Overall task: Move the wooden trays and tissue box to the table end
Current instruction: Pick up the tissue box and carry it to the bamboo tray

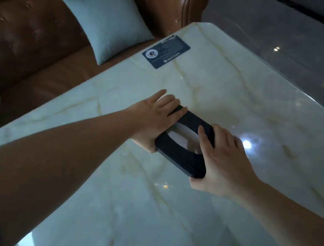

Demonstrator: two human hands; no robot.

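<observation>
A dark tissue box [181,153] with an oval opening showing white tissue lies near the middle of the pale marble table [235,97]. My left hand [156,117] grips its far end, fingers over the top edge. At the box's near right side my right hand [221,160] clasps it, the thumb under the near corner and a finger across the top. No wooden tray is in view.
A dark label card [166,51] lies flat near the table's far end. A brown leather sofa [25,49] with a light blue cushion [110,21] stands beyond the far edge. Glossy grey floor [289,35] runs along the table's right side.
</observation>
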